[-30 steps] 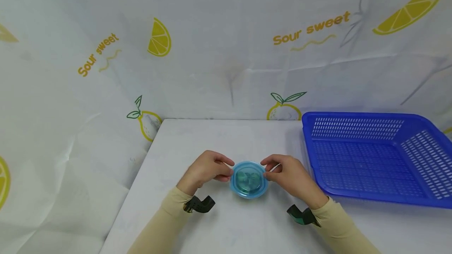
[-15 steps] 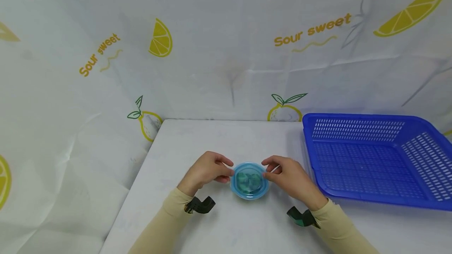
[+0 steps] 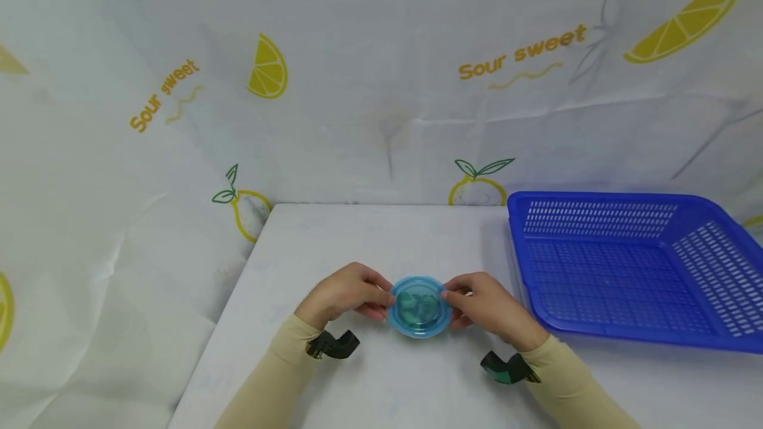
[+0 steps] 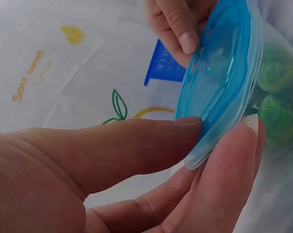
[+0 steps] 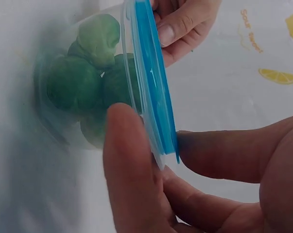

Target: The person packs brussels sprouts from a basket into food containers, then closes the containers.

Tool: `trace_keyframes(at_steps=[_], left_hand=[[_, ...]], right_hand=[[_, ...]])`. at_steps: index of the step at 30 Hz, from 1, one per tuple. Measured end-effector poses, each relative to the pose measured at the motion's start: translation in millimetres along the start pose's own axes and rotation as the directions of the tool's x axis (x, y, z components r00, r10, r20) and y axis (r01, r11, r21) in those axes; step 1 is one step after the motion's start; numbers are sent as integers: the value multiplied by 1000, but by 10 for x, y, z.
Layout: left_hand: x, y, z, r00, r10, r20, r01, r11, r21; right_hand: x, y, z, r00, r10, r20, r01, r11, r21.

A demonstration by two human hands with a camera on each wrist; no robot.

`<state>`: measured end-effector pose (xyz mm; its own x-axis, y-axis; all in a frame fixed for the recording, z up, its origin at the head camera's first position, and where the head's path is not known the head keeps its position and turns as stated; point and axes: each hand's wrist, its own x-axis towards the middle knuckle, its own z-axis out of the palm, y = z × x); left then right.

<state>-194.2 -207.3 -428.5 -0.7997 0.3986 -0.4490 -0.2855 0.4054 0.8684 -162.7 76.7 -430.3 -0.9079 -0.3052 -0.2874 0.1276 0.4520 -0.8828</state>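
Note:
A round clear plastic food container (image 4: 255,36) stands on the white table, covered by a blue lid (image 3: 420,310). Several green Brussels sprouts (image 5: 74,83) show through its wall. My left hand (image 3: 348,291) pinches the left side of the rim, thumb on top of the lid and index finger beneath the container's edge. Opposite it, my right hand (image 3: 491,304) grips the right side likewise, with the thumb against the blue lid. In the right wrist view, the lid's edge lies close along the clear rim.
To the right stands a blue perforated plastic basket (image 3: 602,277), its near left corner close to the right wrist. A white sheet (image 3: 357,85) printed with lemons hangs behind the table (image 3: 334,230) and along its left side.
Both hands have lowered slightly and closed in on the container, with their fingers now under its rim. The container has stayed in place.

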Motion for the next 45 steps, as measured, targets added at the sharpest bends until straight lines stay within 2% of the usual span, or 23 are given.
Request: trace_keyframes(at_steps=[3,6,11,18,24,31,45], left_hand=[[23,-18,3,1000,8,2,-8,1000,-3],[66,-53,14,999,19,-28,-20,999,-27],[182,-168,59,995,24,-100,-37,991,-131],[334,-325,122,987,39,-156,-80,960,-268],[413,-338,114,981,46,-190,-102,950,-296],[442,-309,55,976,72,-204,-133,944,-302],[440,-277,25,972,60,-226,-134,935,-327]], right_hand=[[11,32,10,1000,-4,-11,4,999,37],[38,73,34,999,-7,-45,10,997,74],[135,151,101,990,8,-138,9,992,123],[293,223,110,973,49,-224,-5,981,192],[377,227,57,973,58,-224,0,968,250],[464,209,14,974,38,-224,22,965,262],[518,202,34,976,77,-202,-1,936,353]])
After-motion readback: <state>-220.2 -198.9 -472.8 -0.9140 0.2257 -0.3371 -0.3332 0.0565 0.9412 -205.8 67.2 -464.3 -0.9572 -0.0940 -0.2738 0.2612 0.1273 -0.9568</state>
